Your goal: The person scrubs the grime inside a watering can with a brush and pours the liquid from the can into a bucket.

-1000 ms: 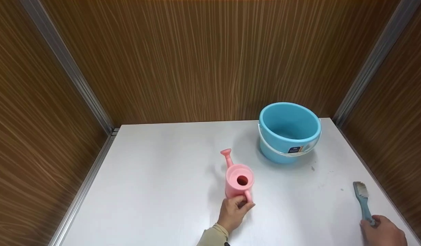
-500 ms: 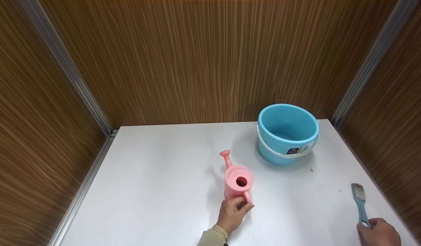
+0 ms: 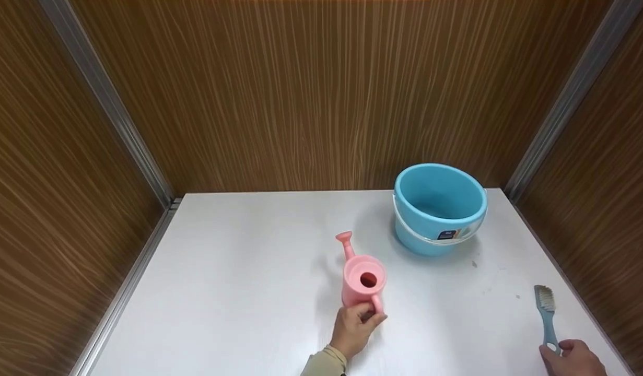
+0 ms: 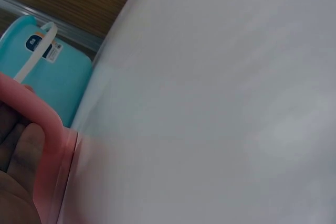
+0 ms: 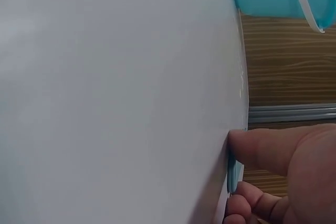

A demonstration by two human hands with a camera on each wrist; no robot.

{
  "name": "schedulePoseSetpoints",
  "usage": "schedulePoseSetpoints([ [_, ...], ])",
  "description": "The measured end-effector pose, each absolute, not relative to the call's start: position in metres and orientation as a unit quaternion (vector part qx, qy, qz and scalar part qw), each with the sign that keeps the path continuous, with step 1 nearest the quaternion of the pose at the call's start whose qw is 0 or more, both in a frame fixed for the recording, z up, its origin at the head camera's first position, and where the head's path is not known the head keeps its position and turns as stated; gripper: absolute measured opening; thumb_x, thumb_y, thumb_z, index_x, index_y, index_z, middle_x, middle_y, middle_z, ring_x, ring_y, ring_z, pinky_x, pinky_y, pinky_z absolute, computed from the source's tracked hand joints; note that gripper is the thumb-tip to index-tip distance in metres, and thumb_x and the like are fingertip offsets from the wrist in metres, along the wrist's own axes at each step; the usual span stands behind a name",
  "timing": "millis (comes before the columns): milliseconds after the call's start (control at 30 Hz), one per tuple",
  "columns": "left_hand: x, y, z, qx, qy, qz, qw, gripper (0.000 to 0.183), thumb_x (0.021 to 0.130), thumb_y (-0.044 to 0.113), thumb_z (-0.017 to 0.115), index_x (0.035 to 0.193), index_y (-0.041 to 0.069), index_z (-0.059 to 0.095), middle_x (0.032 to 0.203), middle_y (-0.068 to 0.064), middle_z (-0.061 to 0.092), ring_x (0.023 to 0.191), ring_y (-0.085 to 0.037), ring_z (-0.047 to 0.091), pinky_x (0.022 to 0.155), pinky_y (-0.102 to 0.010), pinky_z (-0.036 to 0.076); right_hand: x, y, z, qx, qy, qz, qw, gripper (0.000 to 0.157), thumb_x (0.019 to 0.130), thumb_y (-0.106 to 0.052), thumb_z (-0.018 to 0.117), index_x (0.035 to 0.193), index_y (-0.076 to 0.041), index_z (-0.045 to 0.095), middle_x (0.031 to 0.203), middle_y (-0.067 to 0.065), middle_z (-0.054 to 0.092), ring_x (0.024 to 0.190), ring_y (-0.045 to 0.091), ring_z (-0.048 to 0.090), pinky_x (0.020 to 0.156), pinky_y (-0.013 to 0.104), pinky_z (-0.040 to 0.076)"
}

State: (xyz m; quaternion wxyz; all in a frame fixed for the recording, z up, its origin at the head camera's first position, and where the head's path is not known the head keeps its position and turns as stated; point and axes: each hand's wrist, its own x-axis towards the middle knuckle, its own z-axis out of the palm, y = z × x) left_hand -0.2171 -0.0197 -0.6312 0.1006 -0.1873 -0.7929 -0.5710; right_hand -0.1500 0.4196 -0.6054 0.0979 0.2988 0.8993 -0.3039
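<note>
A pink toy watering can (image 3: pixel 359 284) stands upright near the front middle of the white table, its spout pointing away. My left hand (image 3: pixel 352 329) grips its handle with thumb and fingers curled round it. In the left wrist view the pink handle (image 4: pixel 31 103) loops across the hand (image 4: pixel 18 156). At the table's right side lies a blue-grey brush (image 3: pixel 547 318) with pale bristles pointing away from me. My right hand (image 3: pixel 574 357) pinches the holed end of its handle between thumb and fingers. Only a short bit of the brush (image 5: pixel 232 174) shows in the right wrist view.
A light blue bucket (image 3: pixel 423 235) with a white handle and a label stands at the back right of the table (image 3: pixel 237 282). Wood-grain panels (image 3: pixel 269 94) rise behind and on both sides, with metal strips along the corners.
The right hand has drawn the brush slightly toward me and to the left, turning it a little straighter. The left hand and watering can stay put; the head view has shifted slightly.
</note>
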Motion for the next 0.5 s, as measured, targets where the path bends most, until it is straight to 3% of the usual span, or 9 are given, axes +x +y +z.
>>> schedulePoseSetpoints([
  [500, -0.2156, -0.0191, -0.6303, -0.18, -0.788, -0.582, 0.087, 0.017, 0.078, 0.039, 0.068, 0.077, 0.022, 0.064, 0.076, 0.016, 0.063, 0.067, 0.0, 0.058, 0.062, -0.019, 0.048, -0.1492, 0.4187, -0.606, 0.304, 0.895, -0.31, 0.102, 0.084, 0.077, -0.054, 0.064, 0.115, 0.016, 0.036, 0.09, 0.027, 0.052, 0.081, 0.038, 0.052, 0.065, 0.046, 0.04],
])
